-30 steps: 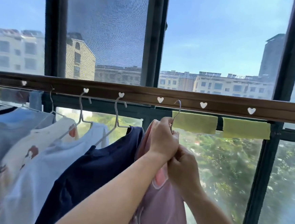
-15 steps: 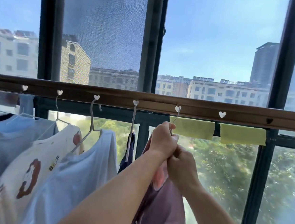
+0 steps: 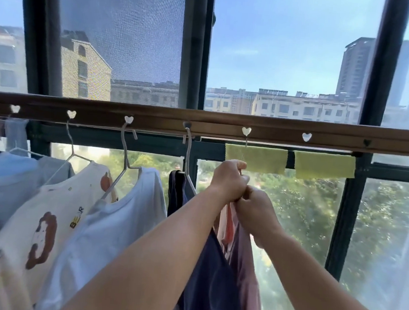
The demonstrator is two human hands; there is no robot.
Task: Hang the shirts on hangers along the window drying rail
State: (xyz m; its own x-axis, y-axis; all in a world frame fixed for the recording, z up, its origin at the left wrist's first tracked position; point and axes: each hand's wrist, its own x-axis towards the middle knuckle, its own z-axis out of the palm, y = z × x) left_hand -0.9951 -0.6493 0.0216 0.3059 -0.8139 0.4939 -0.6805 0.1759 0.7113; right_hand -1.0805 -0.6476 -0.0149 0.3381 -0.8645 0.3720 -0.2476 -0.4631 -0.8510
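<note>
- drying rail (image 3: pixel 225 127) runs across window, left to right
- four shirts on hangers hang under rail's left half
- fifth shirt (image 3: pixel 244 256) right of them, both hands at its top
- two cloths (image 3: pixel 255 159) behind rail, right of hands

Only one readable text: "BEAR" in yellow and dark letters, printed slantwise on the cream shirt with brown bear print (image 3: pixel 46 218), lower left of the frame. No other readable labels, numbers or signs.
</note>
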